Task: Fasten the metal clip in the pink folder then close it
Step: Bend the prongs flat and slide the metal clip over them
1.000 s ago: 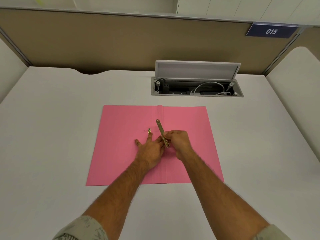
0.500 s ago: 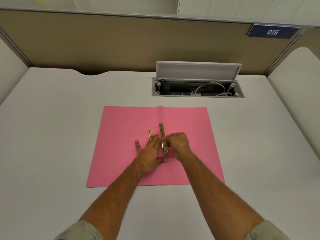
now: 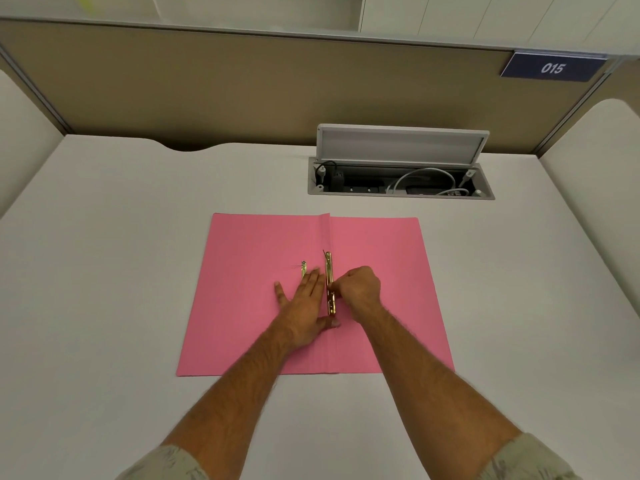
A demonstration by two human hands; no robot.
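The pink folder (image 3: 381,271) lies open and flat on the white desk. A gold metal clip bar (image 3: 329,271) lies along its centre fold, pointing away from me. My right hand (image 3: 358,287) pinches the bar near its middle. My left hand (image 3: 306,301) rests flat on the left leaf with fingers spread, its thumb just below the bar's near end. A second small gold clip piece (image 3: 303,268) sticks out beyond my left fingertips; the rest of it is hidden under that hand.
An open cable box (image 3: 400,180) with a raised lid and white cables sits in the desk behind the folder. A tan partition (image 3: 242,88) with a "015" sign (image 3: 552,68) backs the desk. White side panels stand at both sides.
The clip bar has swung from tilted to straight along the fold and slid toward me. My left hand has flattened further, its thumb spread out under the bar's end.
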